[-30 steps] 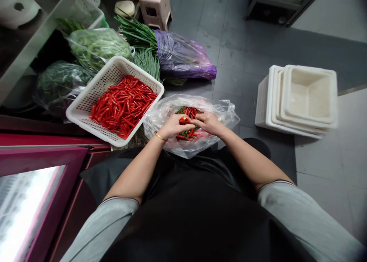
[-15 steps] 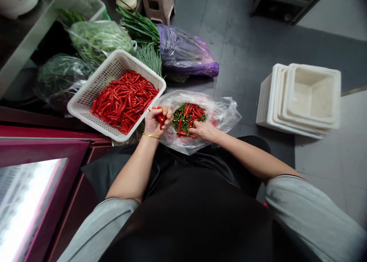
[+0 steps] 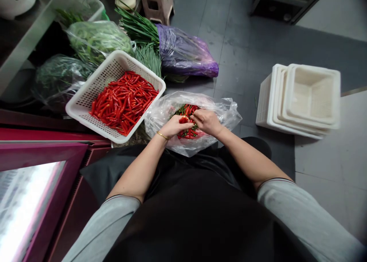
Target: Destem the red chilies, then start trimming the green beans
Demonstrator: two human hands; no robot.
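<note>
My left hand point(image 3: 175, 126), with a gold bangle at its wrist, is closed around several red chili peppers point(image 3: 184, 119). Its thumb tip reaches toward my right hand point(image 3: 207, 121), whose fingers are pinched together close beside it. What the right fingertips pinch is too small to make out. Both hands are above an open clear plastic bag point(image 3: 189, 149), which holds red chilies with green stems point(image 3: 191, 109). To the left stands a white perforated basket point(image 3: 83, 101) with a heap of red chilies point(image 3: 126, 99) inside.
Behind the basket lie bagged green vegetables point(image 3: 97, 38) and long green stalks in a purple wrapper point(image 3: 186, 53). A plastic stool point(image 3: 157, 4) is at the back. Nested white baskets point(image 3: 312, 95) stand right. A maroon-framed appliance point(image 3: 71, 155) is at left.
My left hand has moved right, from beside the basket rim to over the bag, carrying its chilies. My right hand has lifted out of the chilies, and the two hands now meet.
</note>
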